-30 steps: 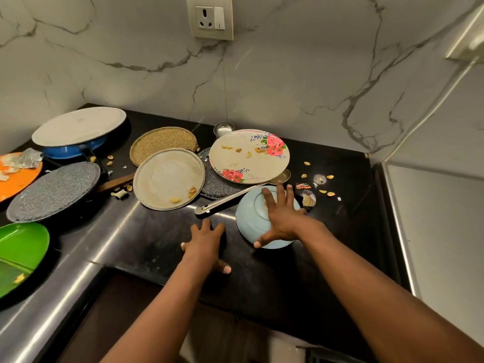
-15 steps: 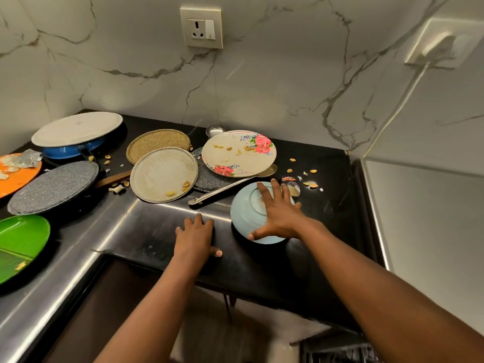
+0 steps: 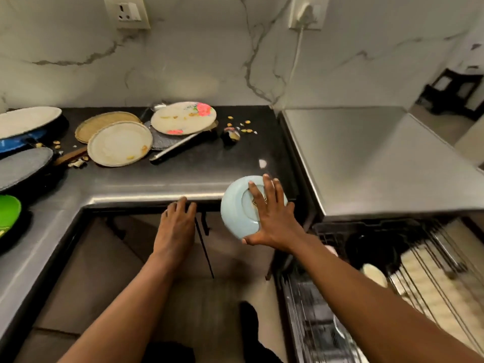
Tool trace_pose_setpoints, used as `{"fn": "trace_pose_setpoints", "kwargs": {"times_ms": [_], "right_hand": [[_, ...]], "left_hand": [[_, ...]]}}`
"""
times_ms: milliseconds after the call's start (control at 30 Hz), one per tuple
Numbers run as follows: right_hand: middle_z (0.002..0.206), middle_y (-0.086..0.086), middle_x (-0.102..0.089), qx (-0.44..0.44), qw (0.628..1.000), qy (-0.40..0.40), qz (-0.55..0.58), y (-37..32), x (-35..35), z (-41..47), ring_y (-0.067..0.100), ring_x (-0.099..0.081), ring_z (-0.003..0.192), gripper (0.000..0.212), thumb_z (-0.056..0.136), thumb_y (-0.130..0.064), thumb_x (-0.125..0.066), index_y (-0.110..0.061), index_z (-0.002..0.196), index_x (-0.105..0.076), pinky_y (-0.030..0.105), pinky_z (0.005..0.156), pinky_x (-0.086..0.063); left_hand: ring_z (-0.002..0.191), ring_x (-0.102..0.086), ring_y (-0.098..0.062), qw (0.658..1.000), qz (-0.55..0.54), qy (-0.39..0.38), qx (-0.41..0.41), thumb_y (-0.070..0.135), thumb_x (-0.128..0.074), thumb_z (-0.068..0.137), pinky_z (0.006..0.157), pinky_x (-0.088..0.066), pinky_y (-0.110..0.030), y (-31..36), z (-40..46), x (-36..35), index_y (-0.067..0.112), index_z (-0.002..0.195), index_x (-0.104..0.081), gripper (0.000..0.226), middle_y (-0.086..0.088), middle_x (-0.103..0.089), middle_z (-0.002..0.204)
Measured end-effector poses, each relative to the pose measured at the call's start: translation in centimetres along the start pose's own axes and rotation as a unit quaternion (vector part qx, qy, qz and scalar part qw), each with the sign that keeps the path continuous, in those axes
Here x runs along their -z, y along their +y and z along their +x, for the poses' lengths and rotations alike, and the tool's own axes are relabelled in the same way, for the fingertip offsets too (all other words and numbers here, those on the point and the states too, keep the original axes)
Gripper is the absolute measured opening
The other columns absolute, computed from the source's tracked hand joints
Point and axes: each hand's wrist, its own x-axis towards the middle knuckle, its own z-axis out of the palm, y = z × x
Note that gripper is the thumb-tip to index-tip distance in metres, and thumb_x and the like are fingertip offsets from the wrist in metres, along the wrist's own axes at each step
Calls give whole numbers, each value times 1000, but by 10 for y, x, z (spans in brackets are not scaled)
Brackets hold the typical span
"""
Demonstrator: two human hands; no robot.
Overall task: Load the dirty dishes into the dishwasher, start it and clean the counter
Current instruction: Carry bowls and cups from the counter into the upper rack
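Observation:
My right hand (image 3: 272,216) grips an upturned light blue bowl (image 3: 235,213), fingers spread over its base and thumb at its near rim. The bowl is tilted and hangs past the front edge of the black counter (image 3: 209,166). My left hand (image 3: 176,224) rests with its fingertips on that front edge, holding nothing. Further back lie a floral plate (image 3: 183,117) with crumbs, a beige plate (image 3: 119,144) and a long steel utensil (image 3: 175,148). The dishwasher rack (image 3: 392,271) is pulled out at the lower right, with a few dishes in it.
At the left lie a green plate (image 3: 7,210), a grey speckled lid (image 3: 23,167) and a white plate on a blue pan (image 3: 26,120). Food scraps (image 3: 243,127) dot the counter's back right. A steel worktop (image 3: 366,158) sits over the dishwasher.
My right hand has drawn the blue bowl toward me, off the counter and over its front edge. My left hand slid back to the edge. The view turned right, showing the dishwasher.

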Motion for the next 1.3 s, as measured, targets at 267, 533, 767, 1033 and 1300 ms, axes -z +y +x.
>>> {"fn": "trace_pose_setpoints", "kwargs": {"times_ms": [267, 533, 767, 1033, 1300], "right_hand": [[158, 14, 24, -131, 990, -24, -42, 38, -41, -195, 40, 17, 145, 129, 60, -70, -70, -34, 145, 20, 66, 102, -28], [155, 12, 30, -283, 950, -103, -75, 112, -34, -346, 40, 22, 143, 128, 64, -73, -67, -28, 151, 17, 71, 104, -23], [155, 14, 28, -350, 927, -101, -91, 198, -32, -422, 41, 20, 143, 131, 63, -74, -67, -28, 149, 20, 70, 103, -26], [155, 16, 23, -321, 934, -135, -82, 322, -50, -426, 46, 11, 143, 132, 61, -74, -70, -25, 150, 15, 71, 95, -32], [157, 23, 17, -274, 941, -193, -56, 403, -92, -399, 49, 9, 143, 130, 64, -71, -69, -20, 153, 11, 71, 97, -33]], "left_hand": [[128, -36, -36, 984, -4, -138, -110, 13, -52, 90, 103, -37, -44, 100, -103, -26, 14, 134, -44, 45, -17, -28, 148], [133, -31, -34, 941, -30, -221, -253, 28, -49, 95, 106, -35, -41, 243, -157, -41, 14, 141, -33, 51, -15, -22, 153], [135, -26, -36, 908, -47, -299, -291, 31, -54, 93, 105, -36, -46, 356, -181, -75, 14, 143, -30, 58, -13, -22, 151], [141, -15, -38, 884, 11, -400, -241, 64, -63, 76, 113, -22, -46, 431, -189, -119, 14, 149, -19, 98, -19, -8, 157], [145, -1, -35, 843, -44, -487, -224, 61, -55, 85, 116, -10, -48, 506, -233, -150, 17, 151, -8, 93, -15, 2, 159]]}}
